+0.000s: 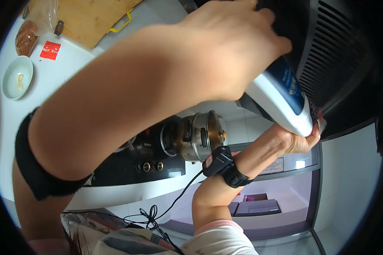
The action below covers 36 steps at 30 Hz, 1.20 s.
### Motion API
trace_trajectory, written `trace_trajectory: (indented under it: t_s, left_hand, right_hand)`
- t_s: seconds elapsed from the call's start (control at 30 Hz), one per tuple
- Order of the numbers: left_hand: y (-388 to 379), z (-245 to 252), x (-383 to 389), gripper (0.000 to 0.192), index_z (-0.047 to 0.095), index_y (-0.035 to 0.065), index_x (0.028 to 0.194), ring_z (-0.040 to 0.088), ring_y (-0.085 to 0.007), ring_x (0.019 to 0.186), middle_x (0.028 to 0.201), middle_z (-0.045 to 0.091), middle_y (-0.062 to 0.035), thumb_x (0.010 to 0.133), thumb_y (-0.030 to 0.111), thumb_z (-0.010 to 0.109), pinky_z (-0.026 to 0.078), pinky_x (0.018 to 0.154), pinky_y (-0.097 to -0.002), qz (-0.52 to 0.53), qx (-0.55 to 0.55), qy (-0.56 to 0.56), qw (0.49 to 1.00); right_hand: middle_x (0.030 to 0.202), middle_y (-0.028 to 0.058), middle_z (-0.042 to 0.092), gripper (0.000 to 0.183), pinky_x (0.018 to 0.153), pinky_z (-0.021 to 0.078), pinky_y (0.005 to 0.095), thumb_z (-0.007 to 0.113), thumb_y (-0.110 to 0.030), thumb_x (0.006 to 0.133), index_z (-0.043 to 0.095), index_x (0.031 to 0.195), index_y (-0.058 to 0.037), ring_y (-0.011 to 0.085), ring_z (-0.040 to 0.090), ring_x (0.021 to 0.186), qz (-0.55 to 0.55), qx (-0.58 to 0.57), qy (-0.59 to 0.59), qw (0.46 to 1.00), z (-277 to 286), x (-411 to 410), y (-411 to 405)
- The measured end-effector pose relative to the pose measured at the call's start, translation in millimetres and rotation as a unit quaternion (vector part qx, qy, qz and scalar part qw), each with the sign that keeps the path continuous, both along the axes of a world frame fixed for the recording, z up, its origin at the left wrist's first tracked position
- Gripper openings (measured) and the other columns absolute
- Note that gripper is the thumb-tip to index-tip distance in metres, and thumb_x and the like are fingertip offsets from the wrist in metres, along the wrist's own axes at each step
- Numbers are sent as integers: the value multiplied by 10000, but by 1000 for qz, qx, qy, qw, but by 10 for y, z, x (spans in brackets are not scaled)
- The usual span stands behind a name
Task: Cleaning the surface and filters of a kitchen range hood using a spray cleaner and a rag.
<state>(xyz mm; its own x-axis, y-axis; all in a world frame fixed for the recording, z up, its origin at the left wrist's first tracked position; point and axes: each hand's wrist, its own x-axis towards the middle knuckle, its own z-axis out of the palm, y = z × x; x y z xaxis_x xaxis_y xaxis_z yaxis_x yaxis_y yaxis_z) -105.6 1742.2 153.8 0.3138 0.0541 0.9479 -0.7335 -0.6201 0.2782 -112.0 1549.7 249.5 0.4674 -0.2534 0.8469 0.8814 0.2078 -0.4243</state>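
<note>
My left hand reaches across the top of the view, closed around a blue-and-white container that looks like a plastic bottle. Its upper end is hidden behind the hand, and the white lower end points down to the right. At that lower end is my right hand, its fingers curled upward and partly covered by the container. A small pale item and a dark textured piece show by the right fingertips; I cannot tell what either is. Both hands are close to a black range hood with a slotted panel.
Below the hands, a lidded metal pot stands on a black cooktop. Left on the white counter are a bowl with pale pieces, a red packet, a bag of brown food and a wooden board. A black cable hangs from my right wrist device.
</note>
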Motion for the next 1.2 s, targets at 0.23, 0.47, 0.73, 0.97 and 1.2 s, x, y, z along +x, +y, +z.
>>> trace_trajectory:
  t_s: [0.23,0.47,0.73,0.97,1.2]
  left_hand:
    - [-334,-977,-297,571,518,75,1051,475,-314,967,993,510,-143,500,35,663,407,832,-375,-55,-165,184,967]
    - [-47,-2028,-864,647,433,46,1111,527,-230,905,951,534,-120,504,19,655,416,803,-326,-109,-379,374,839]
    - [318,-2609,-1382,707,368,55,1186,527,-280,942,1003,537,-162,542,73,659,410,820,-352,97,-440,446,774]
    - [603,-2943,-1675,677,361,47,1196,543,-287,944,1017,541,-176,578,68,638,416,822,-348,171,-420,440,776]
    - [817,-3288,-1778,649,398,37,1192,554,-280,942,1019,561,-163,587,42,632,424,822,-336,216,-372,399,810]
  right_hand:
    - [1024,171,539,662,774,519,448,711,-369,645,453,1131,0,280,567,937,68,-52,228,970,-779,-201,-124]
    - [976,221,527,321,778,483,407,531,-11,695,460,992,86,280,536,875,189,54,559,806,-1719,-205,-567]
    - [1039,209,532,267,849,473,400,555,40,778,474,1027,93,321,535,962,251,139,613,736,-2219,-115,-630]
    - [1122,209,468,312,826,478,384,490,-59,856,409,1132,61,331,476,1041,308,197,666,651,-2320,-335,-351]
    - [1059,170,510,330,648,523,334,490,-203,866,430,1112,9,321,536,871,379,133,645,650,-2449,-222,-582]
